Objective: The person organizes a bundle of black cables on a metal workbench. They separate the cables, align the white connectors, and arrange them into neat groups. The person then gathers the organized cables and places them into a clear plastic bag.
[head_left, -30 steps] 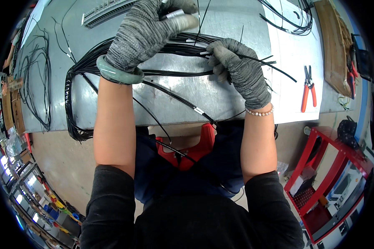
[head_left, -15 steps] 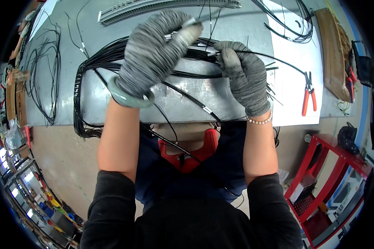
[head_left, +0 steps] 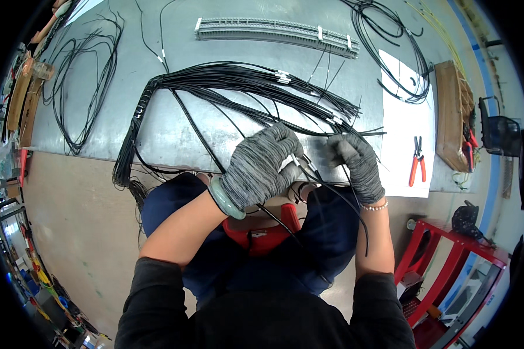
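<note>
Wires at tabletop edge, left hand grip pinched shut on them; right hand blurred, can't tell its hold. Step seems handling their ends; next move calls for steady pinch.

A few thin black wires with white sleeves near their ends are pinched in the left hand, just right of centre; one curves down toward the lower right. A thick bundle of black wires arches across the upper middle, wrapped and bent downward at its left end, fanning rightward into loose ends, with several white markers.
</note>
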`<action>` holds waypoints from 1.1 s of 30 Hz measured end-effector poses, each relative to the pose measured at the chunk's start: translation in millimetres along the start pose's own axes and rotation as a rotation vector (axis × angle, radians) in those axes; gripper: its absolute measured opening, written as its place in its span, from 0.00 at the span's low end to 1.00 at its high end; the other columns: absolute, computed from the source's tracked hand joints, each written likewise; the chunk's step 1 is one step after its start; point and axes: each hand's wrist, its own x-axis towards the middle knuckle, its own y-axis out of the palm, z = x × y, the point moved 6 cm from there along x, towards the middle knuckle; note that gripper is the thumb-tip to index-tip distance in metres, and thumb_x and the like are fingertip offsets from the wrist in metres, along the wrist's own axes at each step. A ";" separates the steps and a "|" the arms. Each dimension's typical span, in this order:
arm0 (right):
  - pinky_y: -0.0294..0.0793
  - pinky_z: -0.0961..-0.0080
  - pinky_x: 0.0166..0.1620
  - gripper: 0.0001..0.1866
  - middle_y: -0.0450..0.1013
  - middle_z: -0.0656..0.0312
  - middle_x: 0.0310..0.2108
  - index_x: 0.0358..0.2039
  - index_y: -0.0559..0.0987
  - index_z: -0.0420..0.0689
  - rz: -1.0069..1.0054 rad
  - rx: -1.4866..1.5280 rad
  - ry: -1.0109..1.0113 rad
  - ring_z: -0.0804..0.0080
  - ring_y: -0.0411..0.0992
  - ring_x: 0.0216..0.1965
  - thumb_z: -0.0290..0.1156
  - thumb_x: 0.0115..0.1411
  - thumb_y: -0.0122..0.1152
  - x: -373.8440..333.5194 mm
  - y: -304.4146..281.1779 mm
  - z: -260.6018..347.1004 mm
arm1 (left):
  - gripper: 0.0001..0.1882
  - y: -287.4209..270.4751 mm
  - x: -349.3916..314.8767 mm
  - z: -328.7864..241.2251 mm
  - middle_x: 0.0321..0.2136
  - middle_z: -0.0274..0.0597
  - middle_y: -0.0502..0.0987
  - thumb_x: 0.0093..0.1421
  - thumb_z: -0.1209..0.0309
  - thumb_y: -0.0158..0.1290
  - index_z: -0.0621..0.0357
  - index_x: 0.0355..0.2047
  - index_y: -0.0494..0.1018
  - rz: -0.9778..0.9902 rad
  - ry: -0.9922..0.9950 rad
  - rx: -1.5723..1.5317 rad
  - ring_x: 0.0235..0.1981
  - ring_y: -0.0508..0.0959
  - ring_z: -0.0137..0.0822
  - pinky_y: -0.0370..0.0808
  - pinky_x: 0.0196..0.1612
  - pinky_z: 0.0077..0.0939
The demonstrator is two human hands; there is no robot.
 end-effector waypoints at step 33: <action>0.71 0.68 0.38 0.13 0.72 0.59 0.30 0.35 0.76 0.48 -0.172 -1.152 -0.242 0.61 0.70 0.34 0.32 0.47 0.63 47.8 3.8 34.8 | 0.11 28.3 32.6 42.1 0.30 0.40 0.74 0.54 0.67 0.50 0.52 0.38 0.73 0.122 -0.155 0.166 0.32 0.76 0.40 0.73 0.36 0.32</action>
